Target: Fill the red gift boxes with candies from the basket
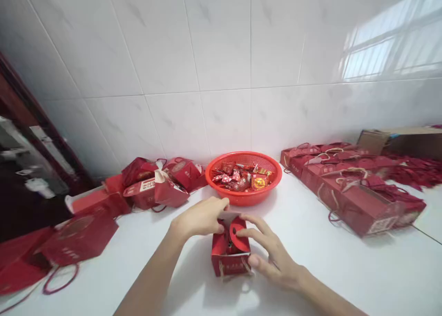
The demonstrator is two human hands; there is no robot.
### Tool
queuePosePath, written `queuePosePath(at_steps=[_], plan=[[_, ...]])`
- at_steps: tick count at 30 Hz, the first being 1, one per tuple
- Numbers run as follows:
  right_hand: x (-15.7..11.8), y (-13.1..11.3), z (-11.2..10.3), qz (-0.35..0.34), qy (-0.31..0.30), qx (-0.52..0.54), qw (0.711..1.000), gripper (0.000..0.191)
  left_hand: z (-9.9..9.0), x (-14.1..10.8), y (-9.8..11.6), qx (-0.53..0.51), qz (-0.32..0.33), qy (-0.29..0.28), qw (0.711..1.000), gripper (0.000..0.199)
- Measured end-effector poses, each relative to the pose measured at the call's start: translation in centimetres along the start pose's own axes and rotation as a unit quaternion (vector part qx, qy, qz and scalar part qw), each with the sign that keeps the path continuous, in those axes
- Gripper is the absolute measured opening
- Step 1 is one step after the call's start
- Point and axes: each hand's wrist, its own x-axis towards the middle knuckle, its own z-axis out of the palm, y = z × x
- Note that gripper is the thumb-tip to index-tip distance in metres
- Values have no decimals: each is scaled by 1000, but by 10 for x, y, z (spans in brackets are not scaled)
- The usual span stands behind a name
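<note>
- Red box [232, 264]: part-open on white table [328, 274], between both hands, near red basket [241, 198].
- Left hand [202, 217]: at box's upper left; fingertips partly hidden, can't tell if pinching.
- Right hand [271, 249]: fingers spread, touching round flap [242, 245].

Glossy white tiled wall [224, 49]: brightly lit; window-shaped glare [369, 60] at far right.
Smooth white tabletop [311, 247]: bright, with soft shadows left and near of the small red cardboard box [230, 263].
Dark panel with metal fittings [20, 210]: deep shade at left, detail lost.
Red cardboard gift boxes [345, 198] on the right: printing smeared by blur.
Left-hand tile seams [48, 36]: slanted by wide-angle stretching.
</note>
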Motion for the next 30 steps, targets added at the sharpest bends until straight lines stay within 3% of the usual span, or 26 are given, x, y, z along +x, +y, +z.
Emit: queuePosePath(at_steps=[7,12,17,22,27,30], plan=[[0,-3,8,41,44,-26,998,25,4,-7,1,-29,9,9,999,18],[6,-7,8,67,76,-16,995,21,9,-14,-4,-76,64,47,994,8],[8,-4,7,87,101,-20,991,18,23,-14,-14,-142,122,85,979,10],[9,-1,5,129,117,-18,985,18,33,-10,-20,-238,153,64,957,18],[10,0,4,138,115,-10,984,16,32,-11,-21,-288,115,32,950,40],[10,1,5,144,109,1,984,18,33,-11,-22,-285,120,20,951,31]])
